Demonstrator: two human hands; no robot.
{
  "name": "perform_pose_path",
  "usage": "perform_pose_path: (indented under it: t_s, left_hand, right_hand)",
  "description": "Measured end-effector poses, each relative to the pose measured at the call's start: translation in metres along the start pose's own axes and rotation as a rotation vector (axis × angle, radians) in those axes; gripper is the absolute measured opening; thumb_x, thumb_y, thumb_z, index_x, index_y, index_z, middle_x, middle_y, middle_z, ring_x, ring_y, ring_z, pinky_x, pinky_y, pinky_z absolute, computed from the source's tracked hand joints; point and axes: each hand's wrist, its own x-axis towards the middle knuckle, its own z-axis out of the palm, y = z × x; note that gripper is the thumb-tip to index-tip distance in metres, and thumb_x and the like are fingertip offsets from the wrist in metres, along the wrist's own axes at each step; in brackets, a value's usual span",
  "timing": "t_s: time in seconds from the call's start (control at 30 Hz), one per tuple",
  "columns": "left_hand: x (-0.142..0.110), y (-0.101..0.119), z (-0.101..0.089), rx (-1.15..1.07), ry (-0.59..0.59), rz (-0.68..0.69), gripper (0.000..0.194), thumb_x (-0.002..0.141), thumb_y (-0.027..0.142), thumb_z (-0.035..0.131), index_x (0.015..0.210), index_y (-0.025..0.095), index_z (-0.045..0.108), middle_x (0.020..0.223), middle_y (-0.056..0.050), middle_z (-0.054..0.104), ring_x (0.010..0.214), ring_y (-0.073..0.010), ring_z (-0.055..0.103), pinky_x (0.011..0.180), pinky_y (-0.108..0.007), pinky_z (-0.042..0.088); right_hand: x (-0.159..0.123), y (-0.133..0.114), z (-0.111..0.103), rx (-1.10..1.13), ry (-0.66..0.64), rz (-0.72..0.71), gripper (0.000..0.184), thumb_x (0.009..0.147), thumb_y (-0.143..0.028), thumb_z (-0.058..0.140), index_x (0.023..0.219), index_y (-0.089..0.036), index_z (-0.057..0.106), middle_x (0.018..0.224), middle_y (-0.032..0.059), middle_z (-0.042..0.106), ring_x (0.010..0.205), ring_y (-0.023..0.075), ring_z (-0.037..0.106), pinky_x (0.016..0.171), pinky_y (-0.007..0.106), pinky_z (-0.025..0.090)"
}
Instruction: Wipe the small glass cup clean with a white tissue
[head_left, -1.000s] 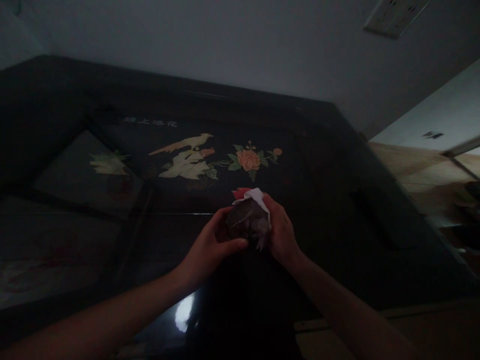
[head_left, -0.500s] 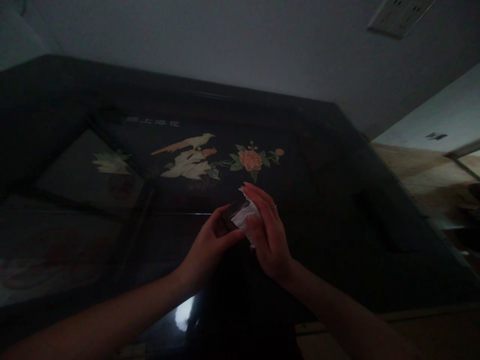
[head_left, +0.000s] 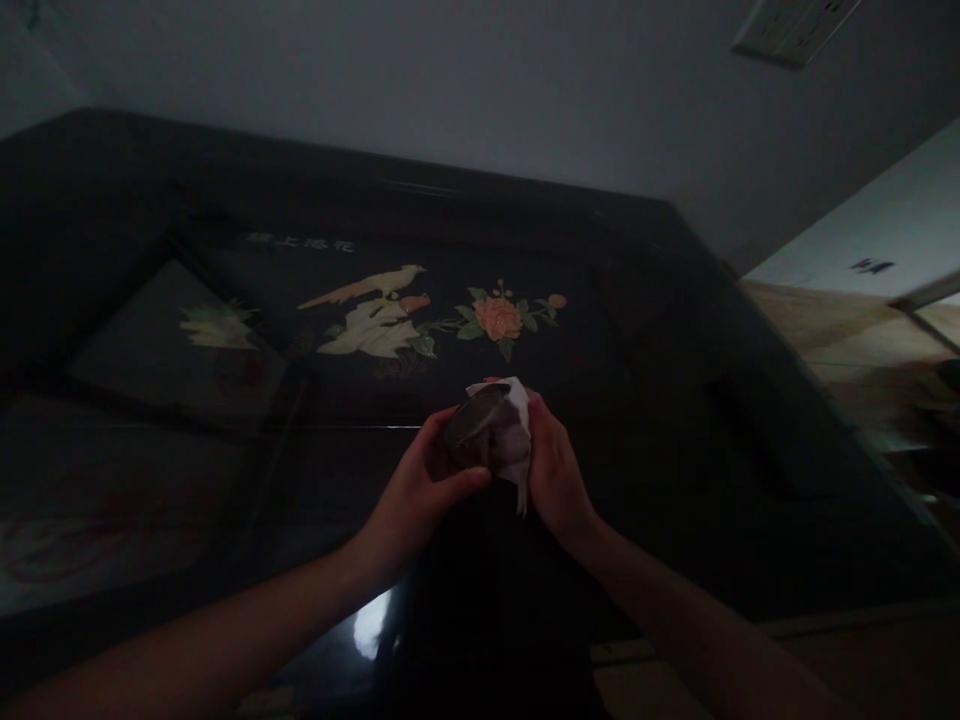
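My left hand is closed around the left side of a small see-through glass cup, its thumb along the near side. The cup is tilted, and its dark oval rim shows at the top. A crumpled white tissue lies over the cup's right side, with one corner hanging down. My right hand presses the tissue against the cup from the right. Its fingertips are mostly hidden behind the tissue. Both hands are above a glossy black surface.
The black surface carries an inlaid bird, a pink flower and pale lettering. Behind it rises a grey wall with a socket plate. Tan floor shows at the right. The scene is dim.
My right hand has shifted from over the front of the cup to its right side, so more of the tissue and the cup's rim show. My left hand stays put.
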Motion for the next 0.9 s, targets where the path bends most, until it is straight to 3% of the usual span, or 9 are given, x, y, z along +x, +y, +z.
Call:
perform_pose_path:
  t_s: [0.17, 0.3, 0.4, 0.6, 0.7, 0.77, 0.9]
  left_hand:
    - [0.002, -0.001, 0.0, -0.006, 0.101, 0.015, 0.05, 0.066, 0.025, 0.08, 0.111, 0.02, 0.059, 0.108, -0.005, 0.068, 0.104, -0.0207, 0.061, 0.092, -0.031, 0.044]
    - [0.002, -0.003, -0.001, 0.003, 0.096, 0.035, 0.047, 0.069, 0.026, 0.079, 0.111, 0.02, 0.059, 0.11, -0.006, 0.067, 0.104, -0.0213, 0.06, 0.092, -0.033, 0.045]
    - [0.001, -0.003, -0.003, 0.019, 0.066, 0.039, 0.047, 0.07, 0.024, 0.078, 0.112, 0.021, 0.057, 0.111, -0.005, 0.067, 0.108, -0.0216, 0.06, 0.094, -0.034, 0.045]
    - [-0.001, 0.004, 0.003, 0.053, 0.008, 0.005, 0.058, 0.059, 0.015, 0.082, 0.11, 0.02, 0.054, 0.111, -0.005, 0.067, 0.106, -0.0241, 0.062, 0.091, -0.035, 0.049]
    - [-0.001, 0.006, 0.005, 0.062, -0.004, -0.013, 0.059, 0.058, 0.012, 0.081, 0.109, 0.021, 0.054, 0.112, -0.006, 0.067, 0.107, -0.0253, 0.062, 0.092, -0.037, 0.049]
    - [-0.001, 0.006, 0.004, 0.059, -0.002, -0.027, 0.059, 0.059, 0.014, 0.081, 0.111, 0.021, 0.054, 0.114, -0.006, 0.067, 0.107, -0.0254, 0.062, 0.093, -0.038, 0.048]
    - [0.0, 0.003, 0.001, 0.041, 0.037, -0.02, 0.053, 0.063, 0.02, 0.08, 0.11, 0.021, 0.056, 0.113, -0.006, 0.067, 0.109, -0.0243, 0.06, 0.096, -0.037, 0.045]
  right_hand:
    - [-0.008, -0.001, 0.0, -0.325, -0.066, -0.385, 0.043, 0.098, -0.033, 0.036, 0.139, -0.02, 0.041, 0.139, 0.0129, 0.05, 0.128, 0.0215, 0.048, 0.108, 0.041, 0.038]
    - [-0.009, -0.006, 0.0, -0.405, -0.093, -0.48, 0.043, 0.098, -0.026, 0.037, 0.141, -0.022, 0.038, 0.144, 0.012, 0.045, 0.134, 0.0212, 0.041, 0.111, 0.042, 0.034]
    - [-0.006, -0.01, 0.001, -0.309, -0.07, -0.341, 0.041, 0.098, -0.032, 0.037, 0.136, -0.02, 0.046, 0.136, 0.0113, 0.053, 0.125, 0.0214, 0.051, 0.106, 0.041, 0.04]
    - [0.006, -0.007, -0.004, 0.027, -0.039, 0.121, 0.051, 0.093, -0.054, 0.038, 0.107, -0.017, 0.069, 0.105, 0.0082, 0.071, 0.103, 0.0231, 0.064, 0.095, 0.038, 0.047]
    - [0.008, -0.006, -0.005, 0.121, -0.08, 0.205, 0.052, 0.094, -0.055, 0.036, 0.103, -0.018, 0.071, 0.101, 0.0072, 0.073, 0.1, 0.0229, 0.065, 0.094, 0.038, 0.048]
    - [0.006, -0.007, -0.005, 0.065, -0.084, 0.095, 0.051, 0.096, -0.053, 0.033, 0.11, -0.019, 0.067, 0.109, 0.008, 0.071, 0.106, 0.0225, 0.063, 0.096, 0.038, 0.047]
    - [-0.003, -0.011, -0.005, -0.259, -0.093, -0.268, 0.041, 0.098, -0.039, 0.034, 0.132, -0.021, 0.05, 0.132, 0.0106, 0.056, 0.122, 0.0221, 0.052, 0.105, 0.041, 0.039]
